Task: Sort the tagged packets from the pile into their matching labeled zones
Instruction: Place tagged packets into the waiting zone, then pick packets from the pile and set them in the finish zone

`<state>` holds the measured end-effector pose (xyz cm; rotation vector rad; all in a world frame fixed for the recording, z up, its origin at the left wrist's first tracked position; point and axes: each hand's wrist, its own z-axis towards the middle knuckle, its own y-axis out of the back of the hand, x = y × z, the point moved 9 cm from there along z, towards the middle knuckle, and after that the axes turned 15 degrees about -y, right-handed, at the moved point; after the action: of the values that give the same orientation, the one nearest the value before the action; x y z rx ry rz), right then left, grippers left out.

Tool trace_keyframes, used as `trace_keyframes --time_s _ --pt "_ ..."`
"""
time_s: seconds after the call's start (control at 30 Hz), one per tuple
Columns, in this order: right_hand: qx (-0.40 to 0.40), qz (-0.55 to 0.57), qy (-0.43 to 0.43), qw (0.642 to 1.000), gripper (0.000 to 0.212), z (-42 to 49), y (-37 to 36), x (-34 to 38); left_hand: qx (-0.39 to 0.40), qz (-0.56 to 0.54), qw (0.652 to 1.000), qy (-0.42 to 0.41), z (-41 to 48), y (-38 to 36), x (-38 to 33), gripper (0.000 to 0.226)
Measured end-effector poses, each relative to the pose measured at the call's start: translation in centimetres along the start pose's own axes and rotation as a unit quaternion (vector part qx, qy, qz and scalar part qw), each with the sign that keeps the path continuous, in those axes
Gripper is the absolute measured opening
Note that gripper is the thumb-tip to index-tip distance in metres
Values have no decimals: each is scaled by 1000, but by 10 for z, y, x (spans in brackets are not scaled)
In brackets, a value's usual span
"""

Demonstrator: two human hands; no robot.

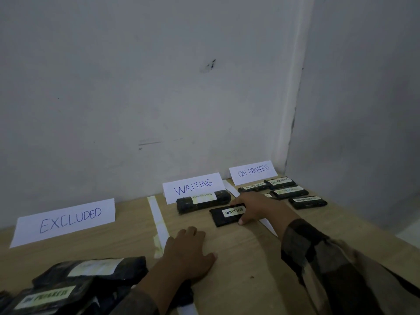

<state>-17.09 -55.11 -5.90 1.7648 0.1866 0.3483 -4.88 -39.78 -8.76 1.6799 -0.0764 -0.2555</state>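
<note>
Head view: the right hand pinches the right end of the WAITING packet between thumb and fingers; the packet lies on the table in front of the WAITING sign. The left hand rests flat on the table, fingers relaxed and straight.

A long sleeve, checked dark brown and tan, ends before the right hand.

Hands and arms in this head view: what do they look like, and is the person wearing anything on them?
Both are bare: no gloves, rings or watch show on the left hand or the right hand. The right sleeve is long, loose cloth in a dark brown-and-black check, down to the wrist. Only the cuff of the left sleeve shows, similarly dark.
</note>
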Motion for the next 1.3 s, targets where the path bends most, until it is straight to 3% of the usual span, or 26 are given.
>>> trace_keyframes --time_s 0.33,0.53,0.83,0.97,1.13,1.3 --pt "-56 46 19 997 66 -29 20 8 -16 -29 999 -3 -9 15 2 72" --pt "-96 94 95 986 47 -106 29 46 -67 -78 994 -42 -52 56 -5 65" --pt "-12 110 200 974 38 -233 -23 98 -61 -55 983 -166 -156 54 -43 48" --pt "40 134 212 967 35 -280 -43 107 -105 -44 965 -235 -203 53 -69 36" --pt "107 136 252 952 40 -330 -63 117 -102 -64 962 -244 -245 47 -85 25" --pt "145 59 269 950 55 -356 -91 119 -45 -65 974 -211 -266 21 -91 35"
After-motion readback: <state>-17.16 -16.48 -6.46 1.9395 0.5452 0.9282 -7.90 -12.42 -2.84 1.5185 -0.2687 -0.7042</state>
